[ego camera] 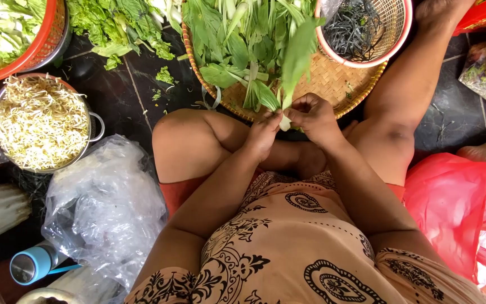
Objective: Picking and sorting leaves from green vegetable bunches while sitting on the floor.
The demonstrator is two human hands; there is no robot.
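Bok choy stalk (293,67) is standing upright between both hands, its pale base pinched by the left hand (264,134) and the right hand (312,115), whose fingertips are pressing together around it. Just beyond the grip, a woven bamboo tray (338,84) is holding more loose greens (237,39). Past the right hand, a pink-rimmed basket (397,31) is holding dark stringy strands. Well to the left of the grip, a metal colander (94,126) is carrying bean sprouts (37,121), and a red basket (43,42) is holding chopped leaves.

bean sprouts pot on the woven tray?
No. The pot of bean sprouts sits on the dark floor, apart from the woven tray.
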